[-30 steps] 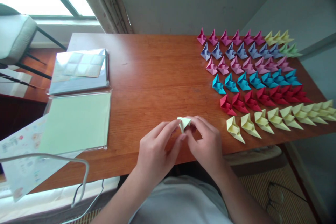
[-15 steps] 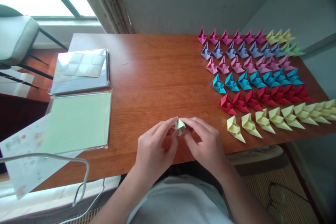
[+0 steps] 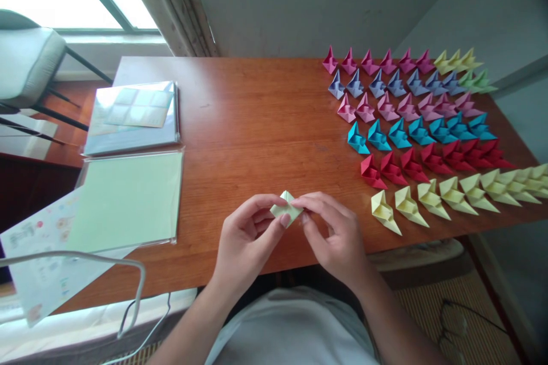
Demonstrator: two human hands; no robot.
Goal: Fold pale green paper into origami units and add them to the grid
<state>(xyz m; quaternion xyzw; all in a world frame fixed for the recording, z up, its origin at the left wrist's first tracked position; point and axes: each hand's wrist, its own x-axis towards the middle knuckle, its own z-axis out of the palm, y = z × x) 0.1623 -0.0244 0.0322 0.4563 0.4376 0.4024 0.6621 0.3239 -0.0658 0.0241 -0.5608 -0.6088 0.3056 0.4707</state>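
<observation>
A small pale-green piece of folded paper (image 3: 287, 215), diamond-shaped from above, is held between both hands just over the table's front part. My left hand (image 3: 248, 234) pinches its left side between thumb and fingers. On the right edge, the fingertips of my right hand (image 3: 336, 234) grip it too. Folded paper figures stand in rows to the right: yellow ones (image 3: 411, 206) nearest, then red ones (image 3: 391, 167), blue ones (image 3: 399, 133), pink ones (image 3: 386, 107), lavender ones (image 3: 396, 82) and magenta ones (image 3: 369, 63) at the back.
A packet of light-green paper (image 3: 128, 199) lies on the table's left, with a second packet (image 3: 98, 140) behind it carrying a small sheet (image 3: 139, 107). A printed sheet (image 3: 47, 268) sticks out beneath. A white curved tube (image 3: 85, 255) crosses the lower left. A chair (image 3: 29, 63) stands beyond.
The folded paper has been turned and flattened from a pointed shape into a diamond. My left thumb now lies on top of its face. The rows of figures stay in place.
</observation>
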